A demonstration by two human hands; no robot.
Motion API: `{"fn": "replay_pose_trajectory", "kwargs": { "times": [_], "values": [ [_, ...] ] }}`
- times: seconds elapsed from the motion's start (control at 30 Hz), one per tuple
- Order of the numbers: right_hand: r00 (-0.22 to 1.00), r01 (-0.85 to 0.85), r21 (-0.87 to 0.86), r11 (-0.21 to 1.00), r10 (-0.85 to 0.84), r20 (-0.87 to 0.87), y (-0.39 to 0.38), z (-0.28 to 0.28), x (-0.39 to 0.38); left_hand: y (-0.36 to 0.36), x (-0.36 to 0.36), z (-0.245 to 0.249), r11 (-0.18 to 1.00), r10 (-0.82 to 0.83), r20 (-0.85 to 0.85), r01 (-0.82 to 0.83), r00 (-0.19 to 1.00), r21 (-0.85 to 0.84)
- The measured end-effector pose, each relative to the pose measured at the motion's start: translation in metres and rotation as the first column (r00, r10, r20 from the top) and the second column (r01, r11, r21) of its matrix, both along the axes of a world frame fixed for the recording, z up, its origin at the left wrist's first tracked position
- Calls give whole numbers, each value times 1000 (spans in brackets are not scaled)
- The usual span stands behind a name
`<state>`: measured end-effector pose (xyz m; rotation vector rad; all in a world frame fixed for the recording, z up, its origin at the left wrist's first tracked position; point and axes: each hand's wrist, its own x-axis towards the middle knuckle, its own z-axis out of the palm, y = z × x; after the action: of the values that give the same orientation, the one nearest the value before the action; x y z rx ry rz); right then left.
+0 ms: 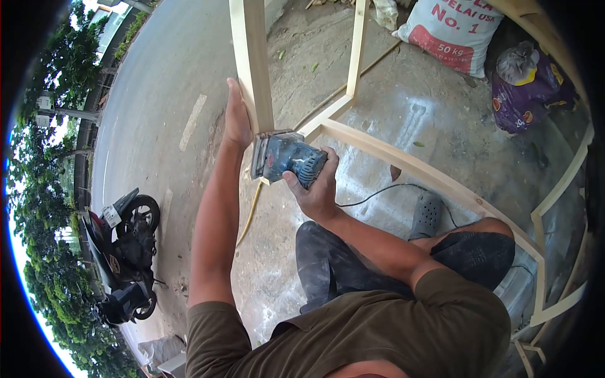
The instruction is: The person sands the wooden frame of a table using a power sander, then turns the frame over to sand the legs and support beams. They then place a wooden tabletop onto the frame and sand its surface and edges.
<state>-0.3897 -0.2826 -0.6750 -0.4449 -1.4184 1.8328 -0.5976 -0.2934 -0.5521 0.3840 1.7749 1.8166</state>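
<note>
My left hand (237,120) is wrapped around the left side of a pale wooden post (252,60), part of a light wooden frame (403,164). A blue electric sander (283,157) is gripped in my right hand (315,186), and its pad presses against the lower end of that post. The sander's black cord (378,192) trails off to the right over the concrete. My knees and dark shorts are below the hands, with a grey sandal under the frame's rail.
A white 50 kg sack (454,28) and a purple bag (529,88) lie at the top right. A motorcycle (123,252) is parked at the left beside the road. More frame rails (554,189) run along the right edge. A yellow hose (252,208) crosses the dusty ground.
</note>
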Motion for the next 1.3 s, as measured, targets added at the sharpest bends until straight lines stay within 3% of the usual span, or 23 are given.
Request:
{"fn": "replay_pose_trajectory", "kwargs": {
  "times": [0.07,0.13,0.2,0.27,0.37,0.47,0.5,0.57,0.67,0.8,0.87,0.9,0.97,1.1,1.2,1.23,1.3],
  "values": [
    [997,74,135,988,-74,-7,33,33,-16,3,14,10,974,-67,228,15,971,224],
    [989,141,268,953,-147,3,65,63,-33,2,24,23,954,-260,160,229,952,192],
    [987,161,225,961,-155,-43,101,108,-50,1,4,-10,969,-100,-96,119,990,217],
    [984,174,214,961,-161,-79,142,149,-66,-20,-19,-31,977,-190,-150,202,970,69],
    [962,260,303,917,-218,-167,211,200,-98,-12,10,-9,993,-118,-497,94,860,-71],
    [953,295,343,892,-246,-179,274,253,-123,-7,26,2,971,-29,-627,-127,778,-204],
    [941,331,364,871,-276,-195,295,265,-134,-6,32,3,962,9,-713,-200,702,-185],
    [966,253,428,868,-202,-161,325,295,-139,-6,28,-5,962,23,-772,-223,635,-155],
    [956,277,620,734,-276,-100,346,319,-135,-10,28,-8,961,21,-780,-228,625,-156],
    [958,287,664,690,-226,-180,347,297,-139,-13,17,-13,993,8,-732,-92,681,-75],
    [944,327,691,645,-192,-268,337,276,-140,-11,9,-14,997,-12,-542,51,840,56],
    [974,215,631,745,-116,-195,309,274,-121,-11,6,-14,986,-37,-433,105,900,133],
    [987,154,618,771,-97,-126,269,246,-99,-9,-5,-23,978,-128,-286,168,950,121],
    [994,110,593,797,-101,-49,184,168,-64,-7,-12,-8,960,-233,1,229,973,163],
    [997,5,471,882,-43,70,104,104,-27,4,14,26,901,-349,51,320,936,295],
    [997,-14,429,903,-23,80,78,80,-17,-2,-6,9,866,-461,234,377,856,328],
    [992,-71,325,943,33,121,29,30,3,2,-18,8,903,-413,120,390,903,177]
  ]
}}
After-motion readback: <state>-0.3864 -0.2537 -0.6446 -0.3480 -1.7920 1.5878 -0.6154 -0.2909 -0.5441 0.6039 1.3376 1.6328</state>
